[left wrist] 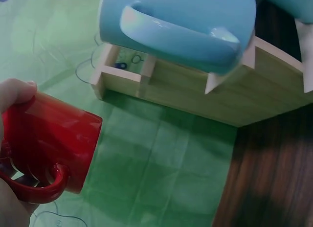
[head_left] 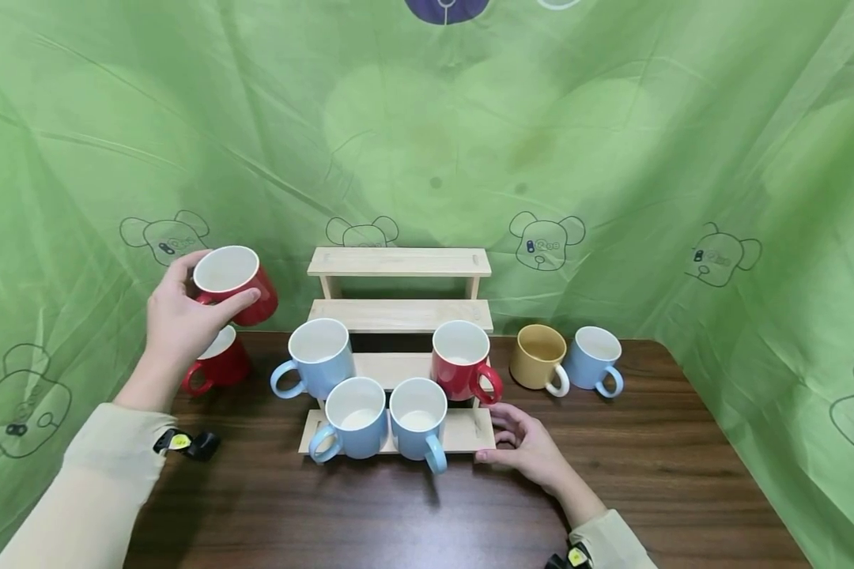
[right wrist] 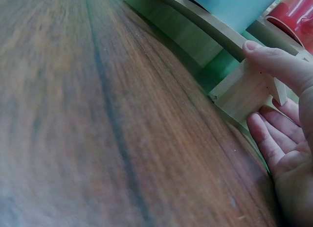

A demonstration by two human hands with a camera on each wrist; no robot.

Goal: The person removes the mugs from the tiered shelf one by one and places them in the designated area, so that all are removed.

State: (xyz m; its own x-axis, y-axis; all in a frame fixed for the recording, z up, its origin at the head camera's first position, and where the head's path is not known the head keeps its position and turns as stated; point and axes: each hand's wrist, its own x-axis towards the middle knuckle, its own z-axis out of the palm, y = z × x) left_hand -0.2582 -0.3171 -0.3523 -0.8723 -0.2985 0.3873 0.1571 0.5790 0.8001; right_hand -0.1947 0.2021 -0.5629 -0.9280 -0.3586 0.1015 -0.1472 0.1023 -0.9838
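Note:
My left hand grips a red mug with a white inside, raised above the table left of a stepped wooden rack. The left wrist view shows the mug's handle on the hand's side. My right hand holds the right end of the rack's lowest step, thumb at its front edge and fingers curled by the side panel. Two light blue mugs stand on that lowest step. One step up are another light blue mug on the left and a second red mug on the right.
Another red mug stands on the brown table, partly hidden behind my left hand. Right of the rack are a yellow mug with a white handle and a light blue mug. A green curtain hangs behind the table.

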